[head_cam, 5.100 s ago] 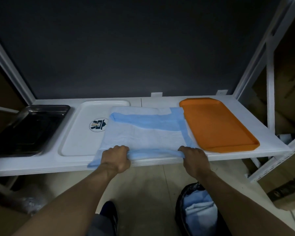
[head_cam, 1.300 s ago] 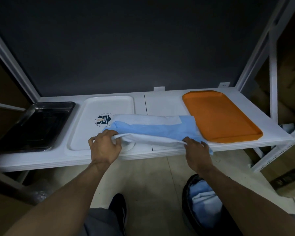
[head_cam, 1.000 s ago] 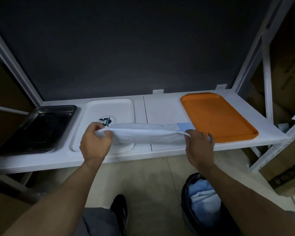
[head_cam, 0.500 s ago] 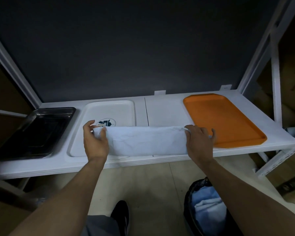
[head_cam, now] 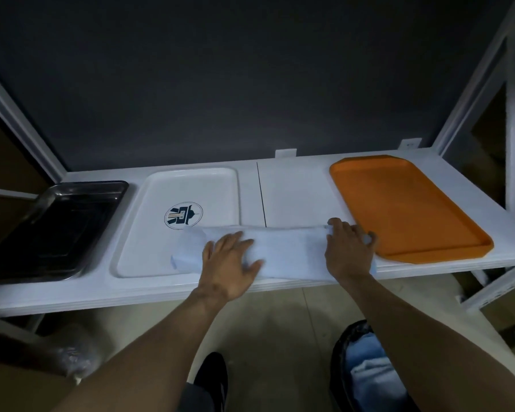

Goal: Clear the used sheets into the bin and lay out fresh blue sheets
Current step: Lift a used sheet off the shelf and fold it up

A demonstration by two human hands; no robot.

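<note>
A used sheet (head_cam: 289,248), folded into a long pale strip with its white side up, lies along the front of the white shelf (head_cam: 295,188), its left end on the white tray (head_cam: 191,185). My left hand (head_cam: 229,260) lies flat on the strip's left half, fingers spread. My right hand (head_cam: 350,251) covers the strip's right end, fingers resting on it beside the orange tray (head_cam: 405,203). Below on the floor at right stands a black-lined bin (head_cam: 339,352) holding crumpled blue and white sheets (head_cam: 369,370).
A dark metal tray (head_cam: 51,224) sits at the shelf's left end. White rack posts (head_cam: 512,114) rise on the right, with cardboard boxes behind them. A dark panel forms the back wall. My shoe (head_cam: 211,373) shows on the floor below.
The sheet, spread out five seconds ago, has been folded over into a narrow strip. My left hand has let go of its end and now lies flat on the middle-left of it.
</note>
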